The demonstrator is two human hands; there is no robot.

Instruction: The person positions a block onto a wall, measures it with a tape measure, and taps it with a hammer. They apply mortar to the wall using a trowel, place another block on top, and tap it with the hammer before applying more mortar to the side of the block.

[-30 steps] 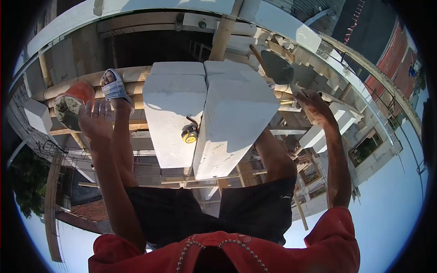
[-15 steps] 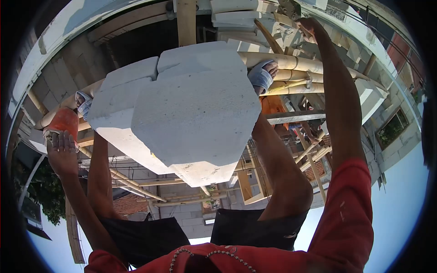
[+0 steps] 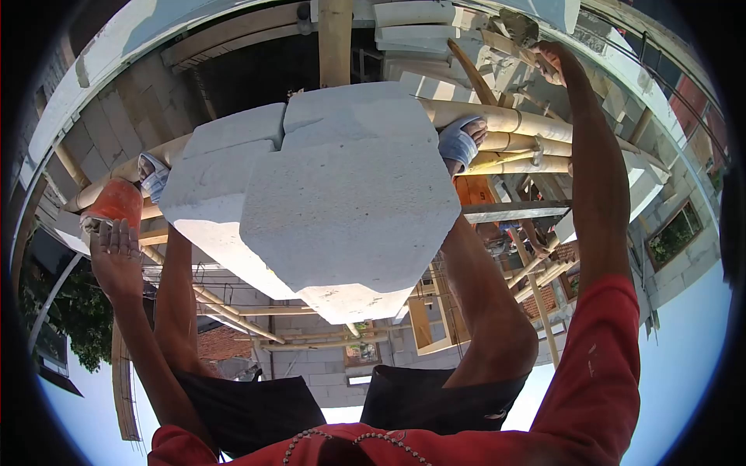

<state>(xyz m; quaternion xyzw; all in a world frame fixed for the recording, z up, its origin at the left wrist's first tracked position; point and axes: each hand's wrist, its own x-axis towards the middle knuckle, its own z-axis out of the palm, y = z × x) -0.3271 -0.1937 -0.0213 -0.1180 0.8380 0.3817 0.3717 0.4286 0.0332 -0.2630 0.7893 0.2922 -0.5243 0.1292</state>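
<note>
At the left, my left hand [image 3: 116,255] is at the rim of an orange bucket [image 3: 118,200], its fingers lying over the edge. Grey residue coats the rim; the bucket's inside is mostly hidden. My right hand [image 3: 550,64] is stretched out at the upper right, closed around what looks like a trowel [image 3: 519,28] with a grey, mortar-smeared blade. Between my arms sit large white concrete blocks [image 3: 350,186], pushed close together with a narrow gap at the top. Neither hand touches them.
My sandalled feet [image 3: 464,144] rest at bamboo poles [image 3: 513,120] on both sides of the blocks. A wooden post [image 3: 335,43] rises behind. More white blocks [image 3: 416,37] lie at the back. Below are scaffold poles and another person in orange [image 3: 475,190].
The whole view has shifted slightly right and down. My right hand and the trowel have moved a little further right. My left hand stays at the bucket's rim.
</note>
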